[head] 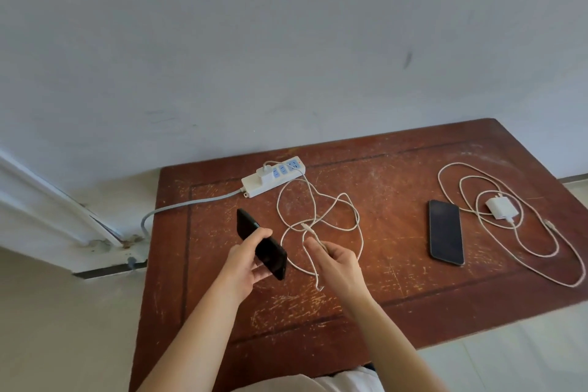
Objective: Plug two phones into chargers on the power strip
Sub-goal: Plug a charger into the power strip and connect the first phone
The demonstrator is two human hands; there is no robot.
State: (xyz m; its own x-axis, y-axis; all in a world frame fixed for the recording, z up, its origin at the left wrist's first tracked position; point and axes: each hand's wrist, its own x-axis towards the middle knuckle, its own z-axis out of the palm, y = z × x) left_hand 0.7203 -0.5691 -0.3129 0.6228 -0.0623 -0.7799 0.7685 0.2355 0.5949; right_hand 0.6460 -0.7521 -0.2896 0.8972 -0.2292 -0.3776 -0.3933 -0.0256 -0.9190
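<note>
- Honestly, the easiest slip-up from here looks like the cable. The right hand point(337, 259) is pinched around the white cable point(321, 219) partway along it, not at the plug, and the connector tip point(319, 288) dangles loose below the hand. To plug in, the grip probably has to slide down to that tip, and the tip could swing away meanwhile.
- That same cable lies in crossed loops on the table, so pulling on it might tighten a knot or tug the charger point(264, 173) that's seated in the power strip point(273, 177). The strip is light plastic near the back edge of the table, so I'd guess it can slide.
- The left hand point(251, 261) is wrapped around the first phone point(262, 243), holding it tilted up off the table with fingers around its lower half. Can't tell which end has the port, so the plug may meet the wrong end or go in at an angle.
- The second phone point(445, 232) lies flat, screen dark, to the right. Just beside it sits a second charger point(502, 208), unplugged, inside its own coiled cable point(525, 242). None of that is connected, so roughly half the job or more is left.
- Surface: a dark reddish wooden table point(397, 289), badly scratched, with an inset border line. Looks slick enough for phones to skate on.
- Room: plain pale wall point(286, 41) behind, light floor, white trim at the left, and the strip's grey cord point(191, 204) runs off the table edge that way.
</note>
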